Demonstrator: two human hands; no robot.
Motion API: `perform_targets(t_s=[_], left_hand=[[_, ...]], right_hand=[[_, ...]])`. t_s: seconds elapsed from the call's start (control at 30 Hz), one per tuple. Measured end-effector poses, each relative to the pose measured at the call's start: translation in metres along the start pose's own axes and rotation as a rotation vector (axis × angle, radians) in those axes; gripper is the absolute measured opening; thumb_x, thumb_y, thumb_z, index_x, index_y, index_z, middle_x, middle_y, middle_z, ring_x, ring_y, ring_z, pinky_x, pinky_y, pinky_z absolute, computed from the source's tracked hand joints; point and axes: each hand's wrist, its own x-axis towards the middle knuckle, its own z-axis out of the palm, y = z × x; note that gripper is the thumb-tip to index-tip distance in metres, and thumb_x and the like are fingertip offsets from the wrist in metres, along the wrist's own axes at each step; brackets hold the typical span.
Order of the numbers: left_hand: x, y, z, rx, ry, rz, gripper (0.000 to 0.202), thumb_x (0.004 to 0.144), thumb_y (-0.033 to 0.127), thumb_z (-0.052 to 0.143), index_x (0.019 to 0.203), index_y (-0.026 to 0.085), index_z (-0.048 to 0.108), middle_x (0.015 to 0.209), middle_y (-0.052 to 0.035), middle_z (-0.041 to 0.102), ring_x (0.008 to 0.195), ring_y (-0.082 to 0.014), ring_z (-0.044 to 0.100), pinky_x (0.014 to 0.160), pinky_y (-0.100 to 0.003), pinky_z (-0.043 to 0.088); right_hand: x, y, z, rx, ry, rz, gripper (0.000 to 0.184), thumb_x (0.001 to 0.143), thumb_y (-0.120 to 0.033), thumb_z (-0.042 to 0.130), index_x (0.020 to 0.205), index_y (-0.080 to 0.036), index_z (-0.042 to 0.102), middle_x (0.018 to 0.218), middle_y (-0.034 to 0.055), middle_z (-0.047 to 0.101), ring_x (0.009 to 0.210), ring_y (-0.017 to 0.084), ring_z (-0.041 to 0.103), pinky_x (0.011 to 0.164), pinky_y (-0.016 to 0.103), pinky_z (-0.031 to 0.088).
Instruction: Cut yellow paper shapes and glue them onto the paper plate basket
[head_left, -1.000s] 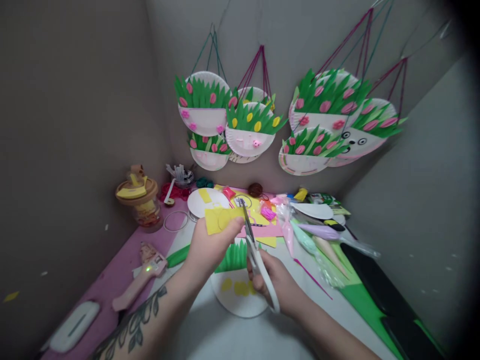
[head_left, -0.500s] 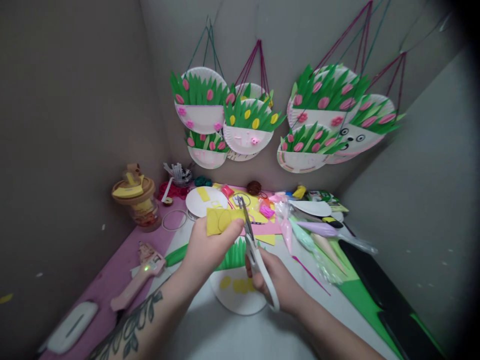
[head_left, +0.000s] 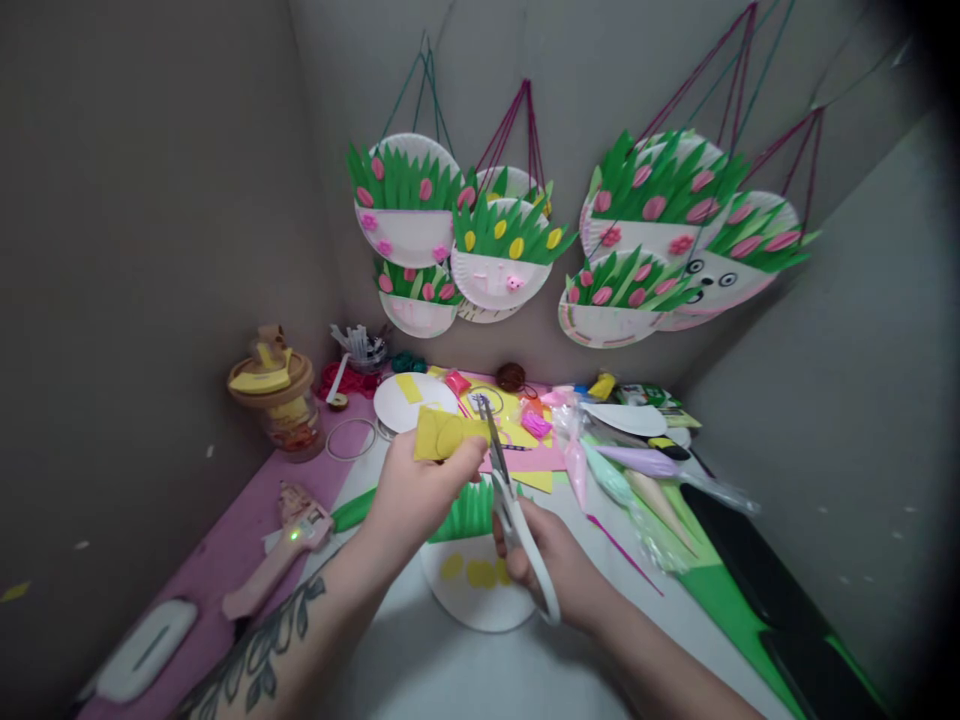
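My left hand (head_left: pixel 429 487) pinches a strip of yellow paper (head_left: pixel 439 435) with rounded outlines drawn on it. In my right hand (head_left: pixel 551 552) is a pair of white-handled scissors (head_left: pixel 517 515), its blades pointing up and away beside the strip's right end. Whether the blades touch the paper I cannot tell. Beneath both hands lies a white paper plate (head_left: pixel 480 610) with green paper grass (head_left: pixel 469 515) along its upper part. Several yellow paper ovals (head_left: pixel 481 573) rest on the plate, partly hidden by my right hand.
A pink glue gun (head_left: pixel 277 560) with a lit green light lies at left, near a white case (head_left: pixel 148 652). Behind it stands a lidded cup (head_left: pixel 285 410). Bagged clay (head_left: pixel 637 460) and a black device (head_left: pixel 735 550) lie at right. Decorated plates (head_left: pixel 499 280) hang on the wall.
The view has shifted very slightly. My left hand has tilted the yellow strip a little, and the scissors stay almost where they were.
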Motion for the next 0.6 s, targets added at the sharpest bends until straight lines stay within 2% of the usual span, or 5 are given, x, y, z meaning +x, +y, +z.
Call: perform_targets(t_s=[0.23,0.6], left_hand=[[0.0001,0.0013,-0.004,0.035,-0.013,0.028,0.026,0.072,0.031,0.062,0.052,0.015,0.057,0.046,0.003,0.053,0.044,-0.008,0.047,0.043,-0.018,0.034],[0.0046,-0.0021,-0.0055,-0.049,-0.016,0.055,0.024,0.075,0.032,0.06,0.06,0.014,0.059,0.053,0.0011,0.058,0.045,-0.0072,0.047,0.042,-0.018,0.035]], right_hand=[[-0.0008,-0.0044,-0.0003,-0.011,-0.004,0.009,0.058,0.066,-0.075,0.056,0.074,-0.018,0.047,0.068,0.001,0.051,0.059,0.014,0.043,0.052,0.025,0.034],[0.0002,-0.0023,0.0011,0.014,0.002,0.043,0.046,0.066,-0.062,0.062,0.072,-0.019,0.047,0.065,-0.0005,0.049,0.058,0.013,0.04,0.05,0.025,0.033]])
